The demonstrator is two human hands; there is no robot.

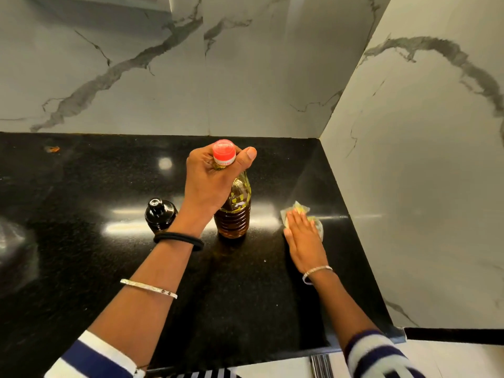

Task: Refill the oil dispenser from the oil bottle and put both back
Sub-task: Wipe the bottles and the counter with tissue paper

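On the black counter point(81, 186) my oil bottle point(234, 214) stands upright, red cap point(224, 151) pointing up, amber oil inside. My left hand point(210, 181) curls round its neck. Right hand point(304, 241) lies flat, fingers straight, on a yellowish wipe point(300, 208). The dark oil dispenser point(160, 215) stands upright just left of the bottle.

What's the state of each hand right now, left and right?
Left hand: closed, gripping the oil bottle at its neck.
Right hand: open, fingers straight, pressing flat on a yellowish cloth.

Even indoor light, white glare on polished black counter point(245, 296), bowed edges, sleeves point(381, 357) slightly blurred
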